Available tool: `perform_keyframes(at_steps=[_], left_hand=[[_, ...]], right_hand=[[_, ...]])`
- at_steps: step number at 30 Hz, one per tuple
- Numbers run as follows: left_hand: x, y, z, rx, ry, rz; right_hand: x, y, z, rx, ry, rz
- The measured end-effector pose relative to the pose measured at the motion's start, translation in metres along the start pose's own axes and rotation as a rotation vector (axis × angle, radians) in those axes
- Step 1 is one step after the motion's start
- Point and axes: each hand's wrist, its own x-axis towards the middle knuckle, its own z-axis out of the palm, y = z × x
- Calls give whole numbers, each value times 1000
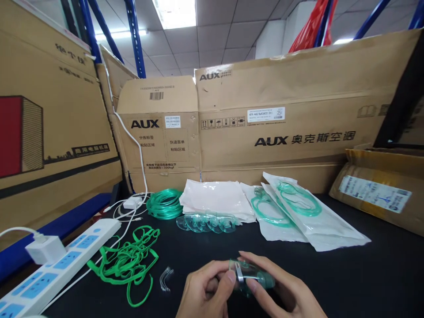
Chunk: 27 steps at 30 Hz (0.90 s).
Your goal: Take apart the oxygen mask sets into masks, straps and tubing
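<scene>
At the front of the table, a clear green oxygen mask (263, 279) is held between both hands. My left hand (203, 289) pinches the mask's left end, thumb beside a silvery metal nose strip (239, 271). My right hand (286, 289) is closed around the other side, its thumb against the mask near the strip. Part of the mask is hidden by the fingers. Left of my hands lie a few thin, shiny strips (165, 279) and a tangle of green elastic straps (132, 254). Several more clear green masks (208, 223) sit nested in a row farther back.
Behind the masks are stacked white pouches (215, 198), a coil of green tubing (164, 204) and sealed bags (326, 234) with green tubing inside. A white power strip (71, 258) with cables runs along the left. Cardboard boxes (228, 154) wall the back; a taped parcel (374, 192) lies right.
</scene>
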Motion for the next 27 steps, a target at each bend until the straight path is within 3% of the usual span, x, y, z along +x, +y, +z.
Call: perform_keyframes(at_steps=[9, 16, 23, 27], left_hand=[[-5, 5, -1, 44, -19, 13], [-7, 5, 1, 139, 7, 55], [-8, 6, 1, 152, -3, 77], [-7, 1, 3, 139, 47, 78]], right_hand=[[3, 1, -2, 123, -19, 1], [0, 9, 0, 58, 10, 3], [2, 2, 1, 15, -11, 8], [2, 2, 2, 46, 28, 32]])
